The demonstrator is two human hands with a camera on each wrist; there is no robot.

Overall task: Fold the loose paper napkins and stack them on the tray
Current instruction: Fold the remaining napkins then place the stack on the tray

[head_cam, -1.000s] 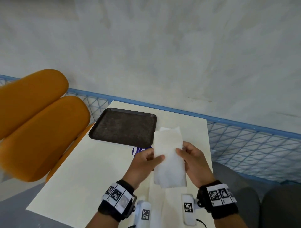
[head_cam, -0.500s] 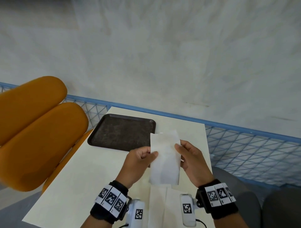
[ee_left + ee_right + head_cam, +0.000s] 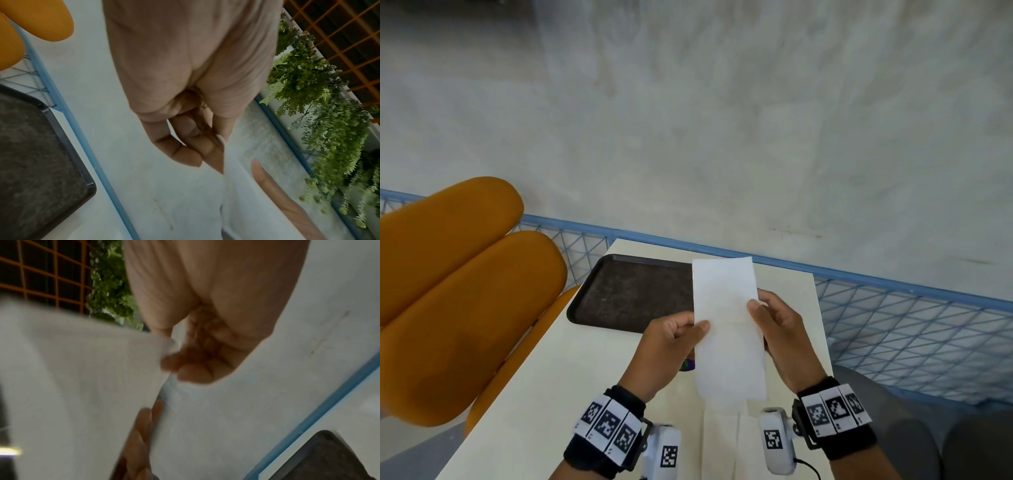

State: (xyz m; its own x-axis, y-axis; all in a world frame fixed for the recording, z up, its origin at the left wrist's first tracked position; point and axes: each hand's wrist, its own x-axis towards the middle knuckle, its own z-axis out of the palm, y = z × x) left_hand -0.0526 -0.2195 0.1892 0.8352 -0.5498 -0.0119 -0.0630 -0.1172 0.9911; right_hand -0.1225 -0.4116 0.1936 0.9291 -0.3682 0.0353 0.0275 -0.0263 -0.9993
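Head view: white rectangular paper napkin (image 3: 726, 329) held upright above cream tabletop (image 3: 571, 387), pinched by left hand (image 3: 666, 349) and right hand (image 3: 779, 337) fingers. Folding under way; next, crease, then lay on dark rectangular plastic tray (image 3: 633, 294) at eleven o'clock.

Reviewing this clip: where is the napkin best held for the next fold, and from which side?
Probably by its two long edges near mid-height, one hand from each side, as now: the left hand pinches the left edge of the napkin and the right hand the right. The napkin is a tall, limp strip held above the table, so edge pinches keep it flat.
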